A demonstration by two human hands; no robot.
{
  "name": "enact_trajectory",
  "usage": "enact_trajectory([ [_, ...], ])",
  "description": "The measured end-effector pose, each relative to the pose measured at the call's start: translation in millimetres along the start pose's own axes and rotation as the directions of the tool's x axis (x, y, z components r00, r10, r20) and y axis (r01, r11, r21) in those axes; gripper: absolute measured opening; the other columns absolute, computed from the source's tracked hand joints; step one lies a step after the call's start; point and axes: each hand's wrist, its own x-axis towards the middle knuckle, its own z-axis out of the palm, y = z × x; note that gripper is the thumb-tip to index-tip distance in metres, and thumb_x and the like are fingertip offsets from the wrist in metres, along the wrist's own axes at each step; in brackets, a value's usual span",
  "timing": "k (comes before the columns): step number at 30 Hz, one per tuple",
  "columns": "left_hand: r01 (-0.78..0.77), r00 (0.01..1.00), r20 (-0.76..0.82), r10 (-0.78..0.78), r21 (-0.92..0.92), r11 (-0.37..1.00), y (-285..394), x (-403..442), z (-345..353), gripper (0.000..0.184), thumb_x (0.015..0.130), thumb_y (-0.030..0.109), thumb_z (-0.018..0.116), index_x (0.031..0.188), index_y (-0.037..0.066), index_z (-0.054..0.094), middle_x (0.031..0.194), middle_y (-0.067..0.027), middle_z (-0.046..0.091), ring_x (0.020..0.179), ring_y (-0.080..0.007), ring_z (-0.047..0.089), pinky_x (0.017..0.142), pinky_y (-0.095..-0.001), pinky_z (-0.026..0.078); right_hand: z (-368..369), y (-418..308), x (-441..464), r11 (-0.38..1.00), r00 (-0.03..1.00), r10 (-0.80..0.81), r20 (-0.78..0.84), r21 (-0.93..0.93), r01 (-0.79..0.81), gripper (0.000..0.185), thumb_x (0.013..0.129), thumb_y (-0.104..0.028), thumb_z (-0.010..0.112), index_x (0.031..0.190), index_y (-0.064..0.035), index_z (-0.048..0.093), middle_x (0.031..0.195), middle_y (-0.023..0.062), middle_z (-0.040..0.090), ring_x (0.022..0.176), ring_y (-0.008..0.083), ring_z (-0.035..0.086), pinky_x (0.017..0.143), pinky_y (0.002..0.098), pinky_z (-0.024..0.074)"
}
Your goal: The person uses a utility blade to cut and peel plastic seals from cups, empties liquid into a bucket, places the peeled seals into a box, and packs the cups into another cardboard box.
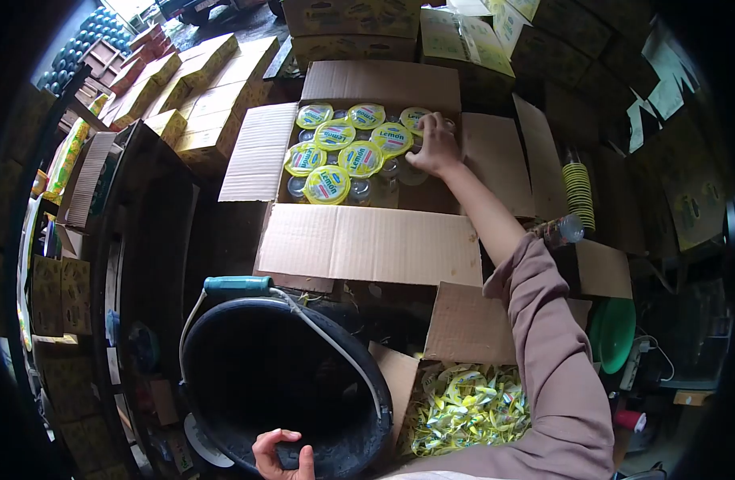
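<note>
An opened cardboard box point(367, 240) holds several clear plastic cups with yellow lids printed "Lemon" point(327, 185). They form an upper layer, with more clear cups visible below. My right hand point(437, 148) reaches into the back right of this box. Its fingers curl over a lemon drink cup point(414, 118) there; the hand hides part of it. At the bottom of the view, my left hand point(283, 454) is over the near edge of a black bucket point(303, 312). Its thumb and index finger are apart, with nothing seen between them.
The bucket has a wire handle with a teal grip point(238, 286). Right of it, a box of yellow-green wrapper scraps point(467, 412) stands below my forearm. A stack of yellow-rimmed cups point(577, 196), a clear bottle point(561, 230) and a green plate point(612, 336) are farther right. Cartons point(211, 104) are piled behind.
</note>
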Motion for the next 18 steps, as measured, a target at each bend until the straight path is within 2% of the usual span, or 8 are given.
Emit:
enact_trajectory([
  [4,0.017,0.999,0.027,-0.017,-0.003,1.000,-3,-2,-2,0.045,0.072,-0.008,0.061,0.113,-0.001,0.043,0.093,-0.0107,0.055,0.084,-0.0171,0.053,0.078,-0.0268,0.042,4,4,5,0.998,0.998,0.001,-0.065,-0.068,-0.005,0.053,0.057,-0.036,0.068,0.097,-0.0092,0.047,0.103,0.0123,0.048,0.091,0.0287,0.055,0.078,0.0393,0.0462],
  [8,0.005,1.000,0.007,-0.005,-0.015,1.000,-2,-2,-1,0.044,0.072,-0.008,0.061,0.111,-0.001,0.043,0.093,-0.0106,0.054,0.085,-0.0173,0.053,0.078,-0.0270,0.042,8,16,36,0.987,0.995,0.094,0.038,-0.136,-0.088,0.071,0.055,-0.039,0.070,0.116,-0.0109,0.046,0.118,0.0139,0.042,0.109,0.0296,0.047,0.089,0.0447,0.0397],
  [9,0.015,1.000,0.006,-0.015,-0.019,1.000,0,-1,0,0.043,0.072,-0.008,0.061,0.111,0.000,0.043,0.093,-0.0105,0.054,0.085,-0.0172,0.053,0.078,-0.0270,0.042,17,25,44,0.985,0.987,0.076,0.141,-0.164,-0.053,0.086,0.052,-0.043,0.072,0.127,-0.0163,0.040,0.126,0.0159,0.038,0.118,0.0324,0.039,0.096,0.0481,0.0330],
  [12,0.032,0.999,0.033,-0.032,0.002,0.999,5,1,-3,0.044,0.072,-0.008,0.060,0.112,0.000,0.043,0.094,-0.0103,0.053,0.085,-0.0171,0.052,0.078,-0.0269,0.041,13,30,65,0.993,0.939,0.094,0.331,-0.093,-0.067,0.088,0.050,-0.043,0.072,0.128,-0.0189,0.041,0.127,0.0205,0.034,0.118,0.0351,0.038,0.098,0.0426,0.0348],
  [13,0.035,0.999,0.040,-0.036,0.008,0.999,5,1,-4,0.044,0.072,-0.008,0.061,0.112,0.000,0.042,0.094,-0.0103,0.053,0.085,-0.0172,0.052,0.078,-0.0269,0.041,12,30,69,0.985,0.933,0.128,0.336,-0.149,-0.082,0.090,0.048,-0.043,0.073,0.130,-0.0251,0.039,0.126,0.0222,0.035,0.121,0.0363,0.035,0.100,0.0471,0.0311],
  [16,0.057,0.998,0.034,-0.057,0.000,0.998,5,0,-3,0.044,0.072,-0.007,0.061,0.111,0.000,0.043,0.094,-0.0104,0.053,0.085,-0.0175,0.052,0.078,-0.0273,0.041,10,33,77,0.979,0.896,0.119,0.428,-0.201,-0.034,0.098,0.044,-0.047,0.074,0.132,-0.0253,0.037,0.138,0.0233,0.022,0.125,0.0382,0.030,0.101,0.0499,0.0281],
  [18,0.040,0.999,0.017,-0.040,-0.008,0.999,4,0,-1,0.044,0.072,-0.007,0.061,0.111,0.000,0.044,0.094,-0.0106,0.054,0.085,-0.0175,0.052,0.078,-0.0274,0.041,4,32,78,0.980,0.893,0.055,0.446,-0.196,0.037,0.097,0.044,-0.047,0.074,0.131,-0.0251,0.037,0.135,0.0224,0.028,0.123,0.0377,0.033,0.100,0.0497,0.0290],
])
